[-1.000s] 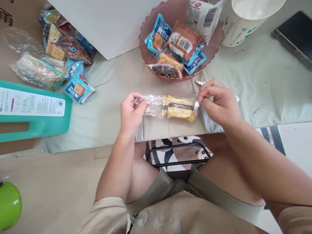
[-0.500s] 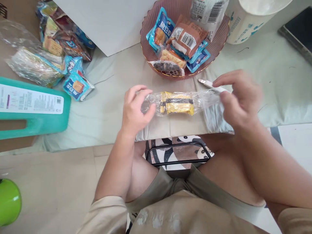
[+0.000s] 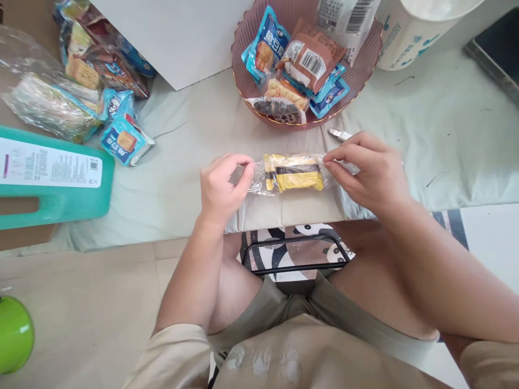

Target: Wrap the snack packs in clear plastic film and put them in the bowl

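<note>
A yellow snack bar with a dark band, wrapped in clear plastic, lies across the front of the cloth-covered table. My left hand pinches the twisted left end of the wrapper. At the wrapper's right end, the thumb and fingers of my right hand are closed on the plastic. Just behind the bar stands a ribbed pink bowl filled with several packaged snacks.
More snack packets and clear bags are piled at the left, beside a teal jug lying on its side. A white container and a dark tablet sit at the right. A white board stands behind; a green ball lies on the floor.
My right hand let go of the wrapper's end, lifted open, then came back and pinched it again. The bar shifted slightly left; my left hand kept its hold.
</note>
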The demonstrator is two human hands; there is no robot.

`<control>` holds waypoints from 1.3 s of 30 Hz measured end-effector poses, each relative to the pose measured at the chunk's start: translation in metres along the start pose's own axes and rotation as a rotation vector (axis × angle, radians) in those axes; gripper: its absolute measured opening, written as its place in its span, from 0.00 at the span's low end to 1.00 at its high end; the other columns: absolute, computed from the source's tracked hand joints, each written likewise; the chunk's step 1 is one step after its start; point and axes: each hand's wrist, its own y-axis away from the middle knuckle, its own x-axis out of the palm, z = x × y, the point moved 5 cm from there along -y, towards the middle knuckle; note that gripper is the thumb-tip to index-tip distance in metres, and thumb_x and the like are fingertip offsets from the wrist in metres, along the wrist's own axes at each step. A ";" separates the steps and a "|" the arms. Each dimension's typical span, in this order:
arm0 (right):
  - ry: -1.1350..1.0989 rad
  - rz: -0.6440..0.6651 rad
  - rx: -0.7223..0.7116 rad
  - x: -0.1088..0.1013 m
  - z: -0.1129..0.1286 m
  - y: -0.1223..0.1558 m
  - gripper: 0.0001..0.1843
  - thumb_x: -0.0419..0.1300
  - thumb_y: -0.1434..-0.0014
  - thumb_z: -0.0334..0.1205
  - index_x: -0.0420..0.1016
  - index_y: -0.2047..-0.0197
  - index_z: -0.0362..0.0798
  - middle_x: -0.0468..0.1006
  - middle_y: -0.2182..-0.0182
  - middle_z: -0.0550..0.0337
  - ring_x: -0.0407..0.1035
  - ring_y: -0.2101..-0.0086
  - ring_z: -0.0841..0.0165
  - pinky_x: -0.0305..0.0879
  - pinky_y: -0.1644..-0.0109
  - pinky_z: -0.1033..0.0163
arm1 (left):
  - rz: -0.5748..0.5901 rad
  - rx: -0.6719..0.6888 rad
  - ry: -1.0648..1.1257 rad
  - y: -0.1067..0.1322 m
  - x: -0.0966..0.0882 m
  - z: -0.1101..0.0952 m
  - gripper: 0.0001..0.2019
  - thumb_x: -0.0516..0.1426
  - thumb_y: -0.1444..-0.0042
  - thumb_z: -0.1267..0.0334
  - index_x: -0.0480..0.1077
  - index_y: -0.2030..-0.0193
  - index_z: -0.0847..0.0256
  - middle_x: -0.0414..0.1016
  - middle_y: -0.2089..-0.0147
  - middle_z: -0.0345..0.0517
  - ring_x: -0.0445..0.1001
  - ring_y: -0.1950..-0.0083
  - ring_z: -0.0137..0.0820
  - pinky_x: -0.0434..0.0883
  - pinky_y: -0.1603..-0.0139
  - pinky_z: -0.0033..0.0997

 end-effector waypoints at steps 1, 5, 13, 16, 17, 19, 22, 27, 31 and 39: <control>0.004 -0.009 0.000 0.000 0.001 -0.001 0.11 0.58 0.32 0.42 0.79 0.64 0.53 0.77 0.65 0.52 0.74 0.63 0.59 0.71 0.59 0.51 | -0.025 -0.026 0.016 0.000 -0.001 0.001 0.08 0.62 0.40 0.56 0.76 0.67 0.57 0.80 0.68 0.42 0.75 0.65 0.30 0.72 0.59 0.32; 0.052 -0.055 0.020 -0.001 0.000 -0.002 0.11 0.55 0.31 0.44 0.75 0.63 0.53 0.77 0.66 0.52 0.73 0.63 0.57 0.69 0.57 0.49 | -0.070 -0.114 0.108 0.001 -0.001 0.006 0.13 0.63 0.39 0.52 0.75 0.68 0.58 0.75 0.73 0.39 0.70 0.71 0.26 0.68 0.67 0.28; 0.084 -0.139 -0.044 -0.001 0.021 0.005 0.10 0.54 0.31 0.43 0.78 0.59 0.57 0.80 0.62 0.50 0.75 0.59 0.54 0.69 0.48 0.43 | -0.165 -0.256 0.210 -0.002 -0.002 0.018 0.19 0.64 0.39 0.47 0.71 0.71 0.58 0.67 0.77 0.37 0.60 0.77 0.24 0.60 0.75 0.28; 0.050 0.045 -0.169 0.021 0.031 0.006 0.13 0.54 0.31 0.38 0.78 0.51 0.57 0.82 0.54 0.50 0.76 0.52 0.54 0.70 0.45 0.45 | -0.209 -0.359 0.232 -0.005 -0.002 0.033 0.16 0.63 0.37 0.54 0.69 0.73 0.59 0.64 0.79 0.36 0.58 0.78 0.23 0.58 0.77 0.27; 0.065 0.067 -0.189 0.027 0.031 0.006 0.16 0.53 0.32 0.36 0.78 0.47 0.56 0.82 0.49 0.50 0.76 0.48 0.54 0.70 0.43 0.45 | -0.212 -0.397 0.218 -0.006 -0.002 0.039 0.16 0.63 0.37 0.57 0.68 0.74 0.59 0.63 0.79 0.35 0.58 0.78 0.23 0.58 0.77 0.27; 0.116 0.062 -0.209 0.034 0.028 0.005 0.20 0.52 0.33 0.32 0.76 0.41 0.53 0.79 0.41 0.48 0.72 0.41 0.53 0.68 0.39 0.44 | -0.200 -0.460 0.150 -0.010 -0.001 0.050 0.15 0.61 0.37 0.63 0.67 0.74 0.59 0.63 0.79 0.35 0.59 0.78 0.23 0.59 0.75 0.27; 0.203 0.059 -0.221 0.040 0.022 0.004 0.22 0.52 0.33 0.31 0.76 0.40 0.50 0.79 0.40 0.49 0.71 0.42 0.53 0.67 0.40 0.45 | -0.160 -0.499 0.024 -0.014 -0.001 0.061 0.13 0.59 0.36 0.64 0.68 0.73 0.60 0.66 0.77 0.37 0.63 0.75 0.24 0.62 0.72 0.28; 0.349 0.009 -0.191 0.038 0.021 0.006 0.20 0.54 0.33 0.33 0.78 0.42 0.53 0.82 0.53 0.52 0.70 0.52 0.55 0.62 0.50 0.49 | -0.352 -0.224 -0.225 -0.011 -0.018 0.038 0.07 0.61 0.37 0.57 0.73 0.58 0.58 0.73 0.59 0.46 0.74 0.57 0.34 0.72 0.52 0.39; 0.390 -0.003 -0.202 0.040 0.026 0.009 0.19 0.55 0.33 0.33 0.78 0.43 0.55 0.80 0.59 0.55 0.69 0.55 0.57 0.57 0.53 0.51 | -0.326 0.207 -0.371 0.009 -0.011 -0.020 0.10 0.58 0.35 0.53 0.76 0.58 0.55 0.74 0.54 0.50 0.74 0.48 0.42 0.67 0.39 0.52; 0.342 0.031 -0.061 0.035 0.021 0.004 0.19 0.54 0.33 0.36 0.77 0.43 0.54 0.80 0.48 0.49 0.71 0.48 0.51 0.61 0.46 0.45 | 0.055 0.170 -0.199 0.015 0.019 -0.031 0.03 0.58 0.40 0.68 0.73 0.64 0.58 0.81 0.59 0.45 0.79 0.56 0.35 0.73 0.51 0.38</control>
